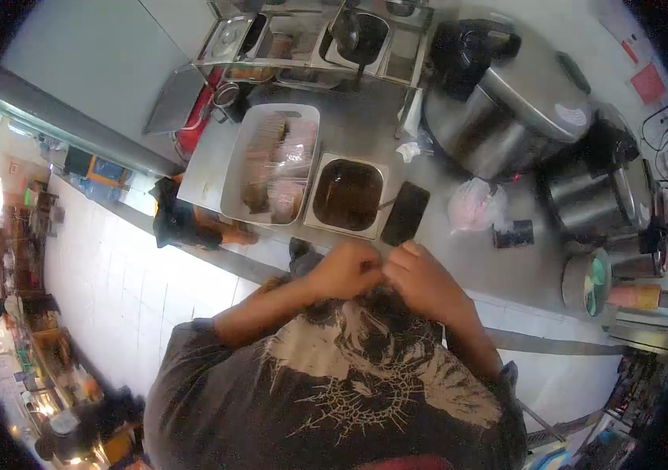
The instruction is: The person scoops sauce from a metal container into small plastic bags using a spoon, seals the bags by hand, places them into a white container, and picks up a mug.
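My left hand [346, 269] is closed, fingers curled together, in front of my chest at the counter's near edge. Against it, almost fingertip to fingertip, my right hand [421, 276] is closed in a pinch. Whatever lies between the fingers is too small or hidden to make out. Just beyond them sits a square metal pan [347, 196] of dark brown sauce, with a thin handle sticking out at its right. A flat black rectangular object [407, 213] lies beside that pan. To the left stands a white tub [233, 184] filled with small clear-wrapped packets [293, 149].
Large steel cookers [498, 98] line the right of the steel counter [459, 251]. Near them are a knotted plastic bag [476, 205], a small black box [514, 233] and a round container [577, 282]. A metal rack [310, 74] with pans runs along the back.
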A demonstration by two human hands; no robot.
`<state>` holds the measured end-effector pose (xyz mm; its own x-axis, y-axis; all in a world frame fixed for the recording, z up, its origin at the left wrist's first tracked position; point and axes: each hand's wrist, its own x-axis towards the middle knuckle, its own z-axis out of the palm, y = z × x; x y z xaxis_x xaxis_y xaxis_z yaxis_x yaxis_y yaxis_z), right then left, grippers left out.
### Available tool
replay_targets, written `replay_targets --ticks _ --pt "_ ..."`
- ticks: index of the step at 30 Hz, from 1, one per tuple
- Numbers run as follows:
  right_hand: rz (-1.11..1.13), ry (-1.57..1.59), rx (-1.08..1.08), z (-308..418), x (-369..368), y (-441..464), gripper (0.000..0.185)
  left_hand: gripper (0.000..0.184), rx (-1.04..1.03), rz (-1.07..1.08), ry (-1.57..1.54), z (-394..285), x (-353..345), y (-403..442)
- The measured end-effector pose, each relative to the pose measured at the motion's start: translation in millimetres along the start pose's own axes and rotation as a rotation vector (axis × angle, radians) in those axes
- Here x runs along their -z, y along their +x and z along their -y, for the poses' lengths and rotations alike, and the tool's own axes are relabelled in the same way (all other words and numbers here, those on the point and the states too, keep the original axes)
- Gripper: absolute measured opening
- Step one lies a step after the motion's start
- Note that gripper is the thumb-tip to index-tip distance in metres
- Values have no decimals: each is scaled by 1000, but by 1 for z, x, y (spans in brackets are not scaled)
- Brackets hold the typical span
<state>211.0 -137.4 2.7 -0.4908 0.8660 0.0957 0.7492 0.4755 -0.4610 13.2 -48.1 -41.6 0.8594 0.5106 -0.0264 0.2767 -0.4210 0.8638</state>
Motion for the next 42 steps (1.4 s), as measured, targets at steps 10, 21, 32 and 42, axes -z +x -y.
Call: replay_targets --ticks 10,21,32,42 --pt "-172 103 50 0 -9 -3 16 15 72 -172 -70 6 8 2" --pt "84 116 -221 4 -33 1 14 20 2 -171 294 12 7 2" --pt "-104 381 -94 14 -24 13 13 40 -94 63 201 -8 25 -10" --pt "188 266 -227 18 -42 22 29 36 48 45 646 -3 12 -17"
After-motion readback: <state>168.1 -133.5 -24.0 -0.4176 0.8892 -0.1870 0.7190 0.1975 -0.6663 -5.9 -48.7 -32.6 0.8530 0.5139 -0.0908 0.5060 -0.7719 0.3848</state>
